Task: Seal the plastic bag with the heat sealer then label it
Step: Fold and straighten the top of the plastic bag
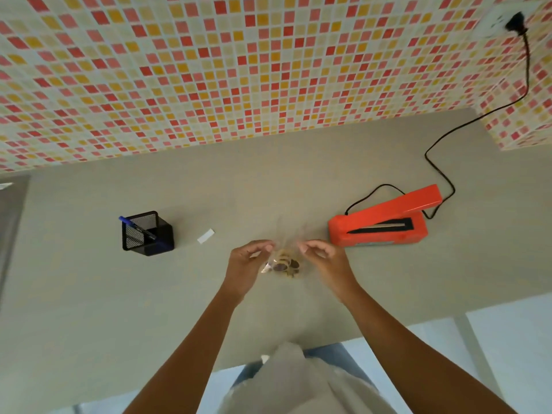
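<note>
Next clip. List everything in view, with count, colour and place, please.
bag: 1, clear, tan and brown bits inside, table centre
sealer: 1, orange-red, arm raised, right of bag
cord: 1, black, sealer to socket
socket: 1, white, wall, top right
holder: 1, black mesh, table left
pen: 1, blue, in holder
label: 1, white, between holder and bag
table: 1, grey-beige
wall: 1, red, orange and cream tiles, behind table
garment: 1, white, bottom edge
left hand: 1, pinches bag
right hand: 1, pinches bag

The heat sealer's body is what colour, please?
The heat sealer is orange-red, clearest in the head view.
</note>
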### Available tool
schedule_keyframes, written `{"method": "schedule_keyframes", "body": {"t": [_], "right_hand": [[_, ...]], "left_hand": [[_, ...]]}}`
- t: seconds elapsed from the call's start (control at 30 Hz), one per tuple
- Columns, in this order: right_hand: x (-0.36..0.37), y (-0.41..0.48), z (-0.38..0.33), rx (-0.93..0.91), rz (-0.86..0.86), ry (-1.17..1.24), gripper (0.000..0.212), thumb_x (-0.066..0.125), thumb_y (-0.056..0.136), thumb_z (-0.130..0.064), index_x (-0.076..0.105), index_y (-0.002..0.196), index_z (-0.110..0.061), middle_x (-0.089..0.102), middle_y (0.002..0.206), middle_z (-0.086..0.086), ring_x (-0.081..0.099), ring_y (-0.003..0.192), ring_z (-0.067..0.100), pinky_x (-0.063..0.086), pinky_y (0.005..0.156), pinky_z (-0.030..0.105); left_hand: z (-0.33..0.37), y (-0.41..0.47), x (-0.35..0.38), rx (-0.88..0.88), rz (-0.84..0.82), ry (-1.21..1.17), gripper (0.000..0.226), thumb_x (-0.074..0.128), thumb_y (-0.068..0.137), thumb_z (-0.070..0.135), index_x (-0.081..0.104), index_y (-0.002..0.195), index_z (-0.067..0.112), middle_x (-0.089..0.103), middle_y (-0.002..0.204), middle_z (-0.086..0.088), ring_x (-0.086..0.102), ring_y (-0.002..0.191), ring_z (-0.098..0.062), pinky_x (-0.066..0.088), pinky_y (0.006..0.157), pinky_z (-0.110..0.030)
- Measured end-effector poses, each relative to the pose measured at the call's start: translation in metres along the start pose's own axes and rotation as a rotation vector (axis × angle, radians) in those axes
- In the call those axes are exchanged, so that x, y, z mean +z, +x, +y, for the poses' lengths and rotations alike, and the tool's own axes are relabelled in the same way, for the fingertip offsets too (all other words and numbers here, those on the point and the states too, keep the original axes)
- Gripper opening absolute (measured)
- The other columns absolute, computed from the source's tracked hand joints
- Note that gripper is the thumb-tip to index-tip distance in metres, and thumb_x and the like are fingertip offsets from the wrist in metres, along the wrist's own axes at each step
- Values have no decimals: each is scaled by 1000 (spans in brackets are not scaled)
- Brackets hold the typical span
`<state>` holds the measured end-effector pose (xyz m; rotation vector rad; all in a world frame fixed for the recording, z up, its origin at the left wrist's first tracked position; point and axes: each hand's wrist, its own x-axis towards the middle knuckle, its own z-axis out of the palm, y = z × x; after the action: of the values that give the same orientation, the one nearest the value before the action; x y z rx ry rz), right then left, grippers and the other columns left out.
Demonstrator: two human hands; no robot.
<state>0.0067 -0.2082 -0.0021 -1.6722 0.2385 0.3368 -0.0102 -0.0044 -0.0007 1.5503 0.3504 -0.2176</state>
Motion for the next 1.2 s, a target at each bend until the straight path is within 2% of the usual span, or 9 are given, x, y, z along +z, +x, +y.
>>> {"method": "schedule_keyframes", "body": {"t": [0.13, 0.23, 0.3, 0.37, 0.47, 0.53, 0.7, 1.03, 1.2], "right_hand": [[-3, -4, -5, -84, 35, 3, 19, 73, 89, -11, 77, 85, -30, 78, 91, -10, 70, 91, 7, 51, 83, 18], [-5, -8, -3, -128, -6, -41, 21, 70, 90, -7, 77, 93, -26, 77, 100, -6, 70, 101, 12, 53, 87, 23], [-6, -7, 3, -106, -44, -108, 39, 63, 89, 5, 72, 103, -31, 73, 110, -12, 65, 108, 2, 51, 86, 20], [-5, -4, 9, -69, -76, -209, 56, 57, 83, 12, 65, 114, -33, 66, 119, -17, 56, 110, -14, 50, 93, 26], [-1, 4, 15, -52, -104, -259, 49, 66, 82, 7, 67, 122, -20, 67, 119, -10, 55, 104, -22, 48, 100, 31], [4, 6, 12, -64, -101, -269, 36, 72, 83, 1, 73, 113, -19, 71, 112, -11, 60, 100, -17, 47, 94, 27], [12, 6, 13, -116, 16, -212, 11, 72, 83, -19, 80, 89, -16, 79, 97, -6, 73, 98, 17, 53, 92, 42], [21, -1, 17, -73, 20, -214, 14, 70, 89, -5, 79, 98, -11, 77, 86, -3, 70, 79, 9, 54, 79, 31], [23, -3, 17, -2, -85, -180, 38, 76, 83, -19, 70, 120, -15, 75, 113, -3, 69, 106, 8, 54, 93, 28]], "left_hand": [[0, -2, -4, 60, -47, -47, 20, 65, 90, 3, 73, 108, 0, 75, 110, -1, 68, 106, -10, 49, 90, -19], [-9, -1, -6, 65, -96, -77, 17, 66, 90, 6, 72, 104, -3, 71, 118, -11, 64, 117, -24, 46, 104, -38], [-11, -2, -6, 60, -87, -100, 21, 66, 90, 9, 71, 105, -5, 71, 118, -14, 64, 117, -28, 45, 106, -44], [-11, -5, -3, 56, -76, -88, 23, 66, 91, 11, 72, 108, -1, 72, 116, -9, 65, 116, -22, 45, 106, -41], [-8, -5, 2, 57, -89, -67, 15, 66, 91, 9, 74, 103, 5, 75, 111, 1, 66, 112, -13, 46, 106, -36], [-6, -3, 3, 63, -113, -40, 13, 66, 91, 6, 75, 101, 8, 75, 108, 6, 66, 110, -11, 46, 105, -34], [-6, 3, 0, 51, -113, 5, 16, 65, 91, 4, 77, 100, 11, 74, 113, 1, 65, 114, -13, 44, 104, -33], [-11, 3, -8, 16, -58, -26, 16, 63, 85, -13, 72, 91, -2, 73, 97, -12, 70, 86, -8, 54, 76, -20], [-15, 5, -8, -51, -164, 58, 31, 75, 81, 1, 70, 110, 9, 74, 102, -2, 70, 90, -8, 54, 80, -18]]}}
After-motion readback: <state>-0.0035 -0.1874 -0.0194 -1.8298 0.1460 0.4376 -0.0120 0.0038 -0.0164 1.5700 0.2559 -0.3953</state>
